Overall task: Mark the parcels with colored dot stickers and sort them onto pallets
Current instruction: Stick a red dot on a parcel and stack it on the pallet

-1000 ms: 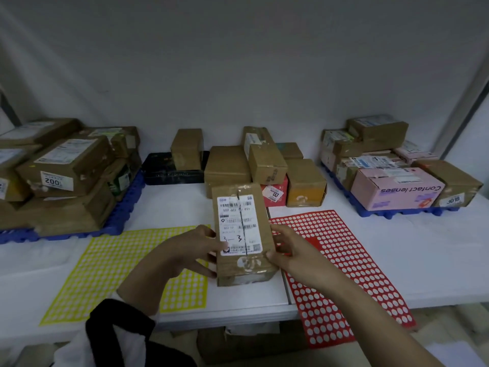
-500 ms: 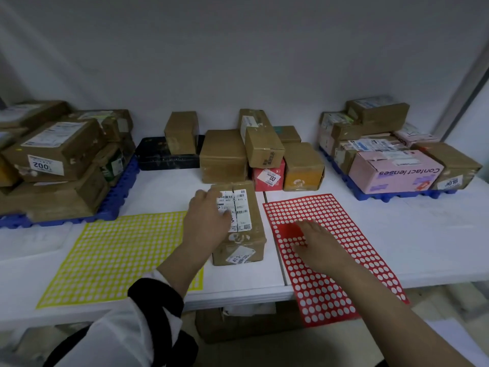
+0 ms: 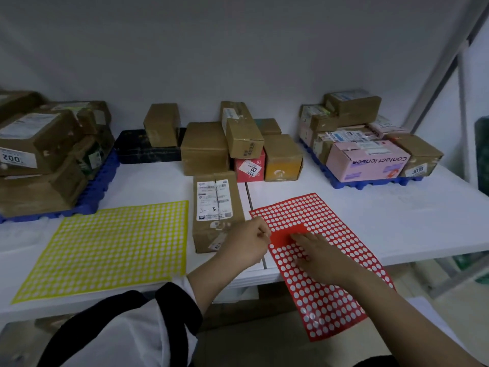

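Note:
A brown parcel (image 3: 217, 207) with a white shipping label lies on the white table between the two sticker sheets. The yellow dot sheet (image 3: 105, 245) is to its left. The red dot sheet (image 3: 325, 260) is to its right and hangs over the table's front edge. My left hand (image 3: 246, 245) is curled just in front of the parcel, its fingertips pinched at the left edge of the red sheet beside a bare patch. My right hand (image 3: 317, 252) lies flat on the red sheet and presses it down.
A blue pallet (image 3: 105, 181) at the left carries stacked brown boxes. Another blue pallet (image 3: 370, 184) at the right holds boxes, one pink. Unsorted parcels (image 3: 206, 147) and a black box (image 3: 143, 149) stand at the back against the wall.
The parcel was set down on the table. My left hand left its top and moved right to the red sheet's edge. My right hand stayed on the red sheet.

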